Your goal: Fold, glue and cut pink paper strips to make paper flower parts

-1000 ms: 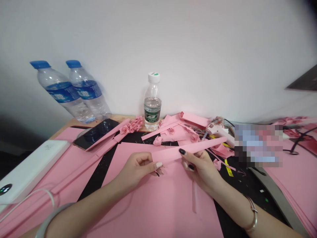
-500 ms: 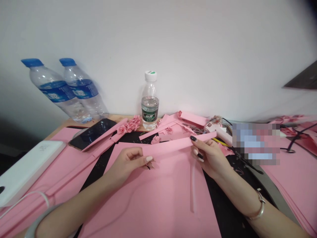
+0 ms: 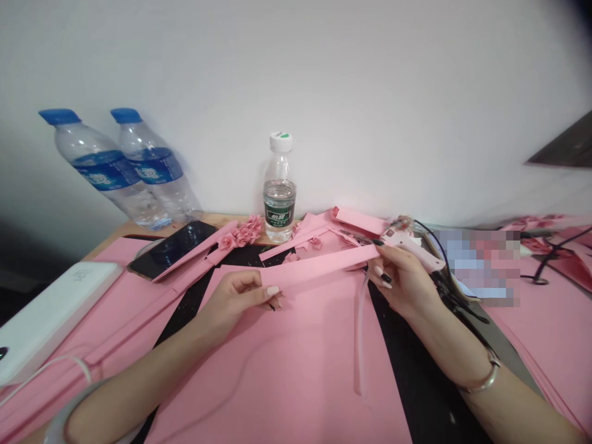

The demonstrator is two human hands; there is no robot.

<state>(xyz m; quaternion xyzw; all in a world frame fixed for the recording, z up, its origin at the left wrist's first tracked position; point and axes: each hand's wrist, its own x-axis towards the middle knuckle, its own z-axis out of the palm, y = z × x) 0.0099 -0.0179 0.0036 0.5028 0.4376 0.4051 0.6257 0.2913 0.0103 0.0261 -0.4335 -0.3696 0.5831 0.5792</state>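
Observation:
A long pink foam strip (image 3: 319, 266) stretches between my two hands above a large pink sheet (image 3: 296, 364). My left hand (image 3: 238, 299) pinches the strip's left end between thumb and fingers. My right hand (image 3: 403, 280) grips the strip's right end, its fingers closed round it, right beside a white glue gun (image 3: 414, 250) that lies on the table behind the knuckles.
Two blue-capped water bottles (image 3: 124, 166) and a small green-label bottle (image 3: 279, 188) stand against the wall. A black phone (image 3: 173, 248), small pink foam roses (image 3: 243, 233), loose pink strips (image 3: 351, 219), a white power bank (image 3: 50, 311) and black cables (image 3: 546, 262) lie around.
Both hands slid the strip to the right and slightly away; my right hand now sits at the glue gun. The view tilted a little.

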